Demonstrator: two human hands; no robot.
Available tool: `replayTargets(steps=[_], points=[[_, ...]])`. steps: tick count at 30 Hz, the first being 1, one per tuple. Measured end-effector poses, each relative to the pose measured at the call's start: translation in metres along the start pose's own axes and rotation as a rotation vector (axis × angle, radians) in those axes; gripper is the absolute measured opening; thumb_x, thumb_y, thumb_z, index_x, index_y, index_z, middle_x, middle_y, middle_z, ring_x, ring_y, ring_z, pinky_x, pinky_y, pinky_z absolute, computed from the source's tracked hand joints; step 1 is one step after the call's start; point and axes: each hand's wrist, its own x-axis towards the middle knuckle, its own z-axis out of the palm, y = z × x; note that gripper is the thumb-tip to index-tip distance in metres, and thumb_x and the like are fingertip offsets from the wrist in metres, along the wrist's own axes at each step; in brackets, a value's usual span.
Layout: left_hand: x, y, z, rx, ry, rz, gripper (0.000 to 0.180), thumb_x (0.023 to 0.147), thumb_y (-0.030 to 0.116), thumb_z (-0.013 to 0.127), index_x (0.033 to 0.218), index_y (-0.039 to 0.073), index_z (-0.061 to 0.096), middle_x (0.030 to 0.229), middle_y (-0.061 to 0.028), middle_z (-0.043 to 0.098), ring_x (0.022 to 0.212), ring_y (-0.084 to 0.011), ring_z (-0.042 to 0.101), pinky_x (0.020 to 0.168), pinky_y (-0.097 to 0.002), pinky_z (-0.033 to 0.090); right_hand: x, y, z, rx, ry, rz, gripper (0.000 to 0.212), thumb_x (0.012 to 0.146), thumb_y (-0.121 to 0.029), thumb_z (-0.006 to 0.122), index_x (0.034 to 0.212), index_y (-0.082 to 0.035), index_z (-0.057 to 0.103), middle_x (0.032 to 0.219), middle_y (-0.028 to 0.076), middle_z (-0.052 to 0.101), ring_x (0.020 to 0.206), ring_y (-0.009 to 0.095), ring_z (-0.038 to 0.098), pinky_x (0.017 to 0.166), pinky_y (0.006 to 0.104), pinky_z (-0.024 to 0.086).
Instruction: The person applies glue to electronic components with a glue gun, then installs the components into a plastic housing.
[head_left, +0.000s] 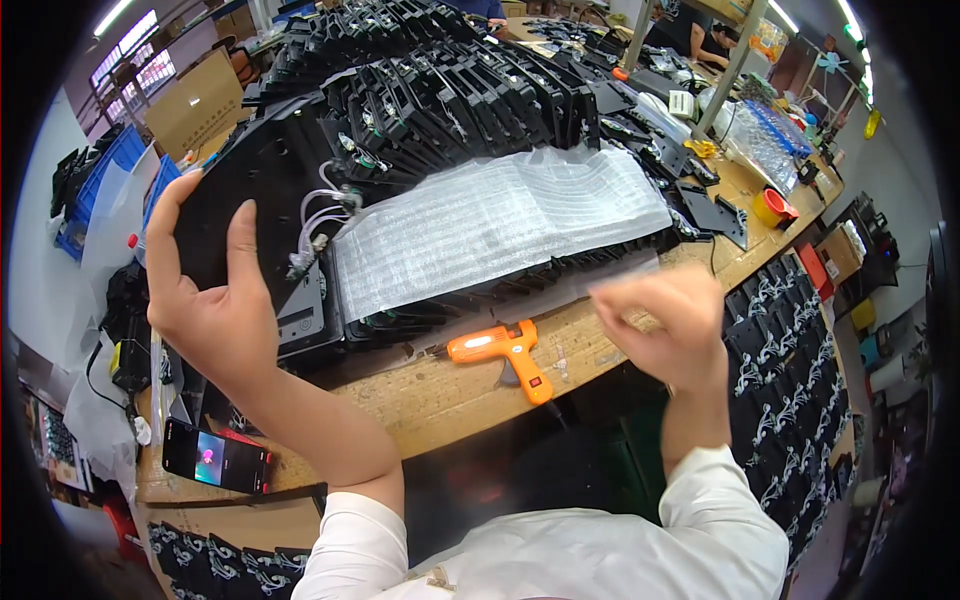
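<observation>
My left hand [220,310] grips the edge of a flat black panel [250,190], its thumb across the front and a finger along the side. The panel is tilted, and white wires [325,215] with small connectors hang at its right. My right hand [668,318] is in the air over the table's front edge, slightly blurred. Its fingers are curled together, and whatever they hold, if anything, is hidden. Between my hands an orange glue gun [500,345] lies on the table. Behind it, a white foam sheet [500,220] covers a row of black panels.
Stacked black panels [450,100] fill the back of the wooden table [430,415]. A phone [215,457] lies at the left front. At the right are a red-and-yellow tape roll [772,207] and wired black parts [785,370] laid out in rows. Other people work at the back.
</observation>
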Motion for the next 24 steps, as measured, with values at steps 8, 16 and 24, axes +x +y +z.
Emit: replayTargets(steps=[8, 16, 24], points=[[-0.010, 0.014, 0.005, -0.420, -0.118, -0.011, 0.039, 0.083, -0.003, 0.078, 0.119, -0.001, 0.064, 0.117, -0.0082, 0.066, 0.102, -0.0144, 0.063, 0.094, -0.0284, 0.051, -0.225, -0.095, -0.045, -0.167, -0.486, 0.910, 0.019, 0.070, -0.006, 0.079, 0.076, -0.008, 0.061, 0.065, 0.010, 0.067, 0.062, 0.029, 0.069, 0.058, 0.0388, 0.054], [-0.029, 0.044, -0.007, -0.478, -0.133, 0.080, 0.040, 0.079, -0.004, 0.080, 0.116, 0.002, 0.065, 0.110, -0.0097, 0.071, 0.098, -0.0162, 0.066, 0.089, -0.0297, 0.053, -0.296, -0.115, -0.025, -0.277, -0.838, 1.050, 0.017, 0.074, -0.003, 0.075, 0.091, -0.002, 0.072, 0.084, 0.018, 0.071, 0.081, 0.038, 0.069, 0.076, 0.0434, 0.057], [-0.177, 0.065, -0.057, -0.626, -0.725, -0.330, 0.044, 0.075, 0.003, 0.083, 0.115, 0.003, 0.065, 0.107, -0.0121, 0.069, 0.100, -0.0230, 0.067, 0.090, -0.0338, 0.052, -0.209, -0.090, -0.001, 0.504, -0.091, 0.981, 0.044, 0.087, -0.014, 0.074, 0.126, 0.001, 0.061, 0.109, 0.018, 0.070, 0.093, 0.026, 0.071, 0.078, 0.0346, 0.057]])
